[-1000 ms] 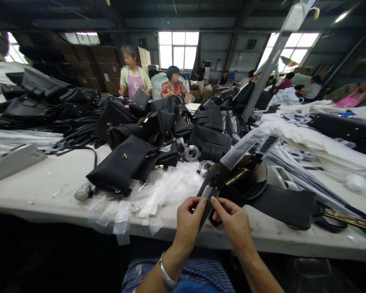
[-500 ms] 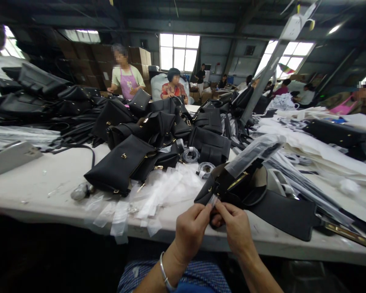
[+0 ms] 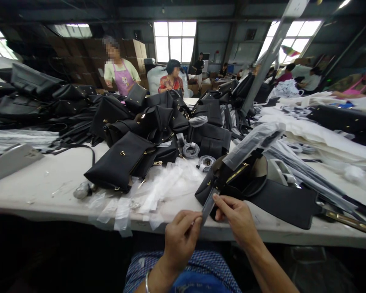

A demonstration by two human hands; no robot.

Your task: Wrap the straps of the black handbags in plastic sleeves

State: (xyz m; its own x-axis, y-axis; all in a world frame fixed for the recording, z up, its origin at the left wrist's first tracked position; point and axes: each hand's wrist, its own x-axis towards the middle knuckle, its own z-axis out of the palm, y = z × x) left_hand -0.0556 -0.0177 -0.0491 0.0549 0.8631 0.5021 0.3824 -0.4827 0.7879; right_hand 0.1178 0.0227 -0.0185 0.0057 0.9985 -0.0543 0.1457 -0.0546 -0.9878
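Note:
In the head view a black handbag (image 3: 201,191) lies open at the table's front, its gold zipper showing and its long flap (image 3: 285,207) spread to the right. A narrow clear plastic sleeve (image 3: 210,206) covers a dark strap that runs from the bag toward me. My left hand (image 3: 181,238) pinches the sleeve's lower end between thumb and fingers. Higher up, close to the bag, my right hand (image 3: 236,217) has its thumb and fingers closed on the sleeved strap. Another strap in a wider plastic wrap (image 3: 253,142) rises over the bag's opening.
Loose clear plastic sleeves (image 3: 167,183) lie left of the bag, beside another black handbag (image 3: 118,162). Coiled wrapped straps (image 3: 190,149) sit behind them. More black bags (image 3: 158,120) are heaped across the table, near a slanted grey post (image 3: 268,61). Co-workers (image 3: 122,77) are beyond.
My left hand has moved down and left, away from my right hand. More of the plastic sleeve now shows between them along the strap. The bag stays put.

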